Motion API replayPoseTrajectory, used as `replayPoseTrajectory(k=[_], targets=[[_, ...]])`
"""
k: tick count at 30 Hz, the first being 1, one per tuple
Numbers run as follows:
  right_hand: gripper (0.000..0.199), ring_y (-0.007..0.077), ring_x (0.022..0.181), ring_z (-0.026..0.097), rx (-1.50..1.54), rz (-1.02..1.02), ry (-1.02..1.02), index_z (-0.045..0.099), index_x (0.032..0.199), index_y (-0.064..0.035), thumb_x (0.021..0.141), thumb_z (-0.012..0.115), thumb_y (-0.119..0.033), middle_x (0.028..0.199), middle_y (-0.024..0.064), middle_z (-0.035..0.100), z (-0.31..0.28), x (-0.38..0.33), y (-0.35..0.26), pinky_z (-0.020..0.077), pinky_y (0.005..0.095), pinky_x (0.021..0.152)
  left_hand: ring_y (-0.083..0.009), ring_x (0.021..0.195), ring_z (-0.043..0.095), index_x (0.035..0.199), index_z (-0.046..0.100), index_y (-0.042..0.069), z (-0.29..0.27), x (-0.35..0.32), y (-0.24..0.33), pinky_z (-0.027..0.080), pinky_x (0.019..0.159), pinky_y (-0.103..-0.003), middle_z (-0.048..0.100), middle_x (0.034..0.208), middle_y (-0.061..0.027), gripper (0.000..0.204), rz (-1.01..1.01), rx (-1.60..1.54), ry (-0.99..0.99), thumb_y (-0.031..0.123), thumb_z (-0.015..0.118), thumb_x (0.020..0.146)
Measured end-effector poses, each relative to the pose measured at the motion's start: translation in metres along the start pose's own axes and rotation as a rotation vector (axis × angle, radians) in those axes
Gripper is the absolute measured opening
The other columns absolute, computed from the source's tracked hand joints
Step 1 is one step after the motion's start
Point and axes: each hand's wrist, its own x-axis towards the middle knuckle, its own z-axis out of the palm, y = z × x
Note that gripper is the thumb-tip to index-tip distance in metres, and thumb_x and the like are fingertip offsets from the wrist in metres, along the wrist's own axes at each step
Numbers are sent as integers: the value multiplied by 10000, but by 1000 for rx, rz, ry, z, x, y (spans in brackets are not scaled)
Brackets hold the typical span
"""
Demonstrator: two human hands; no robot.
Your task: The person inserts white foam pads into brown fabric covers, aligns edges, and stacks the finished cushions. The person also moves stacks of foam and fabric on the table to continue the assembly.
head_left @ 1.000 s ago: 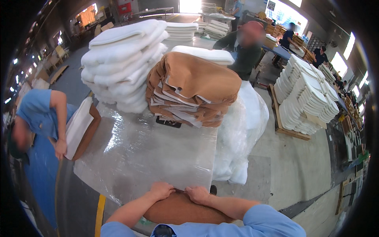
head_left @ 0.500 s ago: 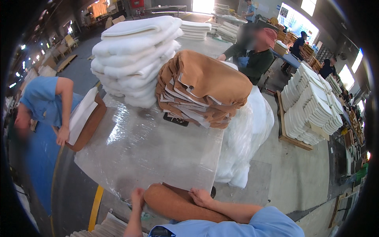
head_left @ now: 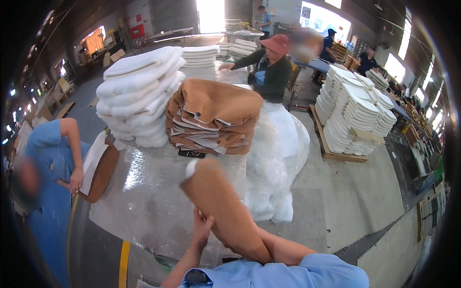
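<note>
A long brown cushion with a bit of white padding at its far end stands tilted up in front of me, over the near edge of the plastic-covered table. My left hand pinches its left edge, thumb and fingers closed. From the lower right, my right forearm reaches behind the cushion, which hides that hand's fingers. Beyond the cushion, a tall pile of brown fabric covers with pale undersides lies on the table. Beside that pile rises a stack of thick white padding.
At left, a co-worker in blue handles a brown and white cushion. Behind the brown pile stands a person in a red hat. A plastic-wrapped white bundle sits right of the table, and stacked white pads on a pallet farther right.
The brown cushion has swung up from lying near my body to a tilted stance, its far end rising. My left hand has moved right onto its edge; my right hand has gone behind it.
</note>
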Motion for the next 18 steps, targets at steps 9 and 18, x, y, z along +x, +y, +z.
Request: replayPoseTrajectory(k=[9, 18], targets=[[433, 249, 1158, 669, 73, -322, 73, 616, 1307, 9, 1067, 603, -350, 1181, 161, 736, 33, -23, -17, 528, 460, 996, -184, 1168, 627, 1366, 626, -28, 36, 93, 60, 485, 1042, -346, 692, 1282, -101, 565, -202, -158, -272, 455, 427, 1150], [456, 253, 1184, 647, -426, -395, 139, 580, 1381, 11, 998, 714, -197, 1255, 167, 707, 54, -106, 38, 538, 425, 991, -207, 1107, 654, 1335, 655, 6, -15, 32, 28, 515, 985, -363, 720, 1220, -107, 529, -304, 158, -471, 435, 405, 1153]])
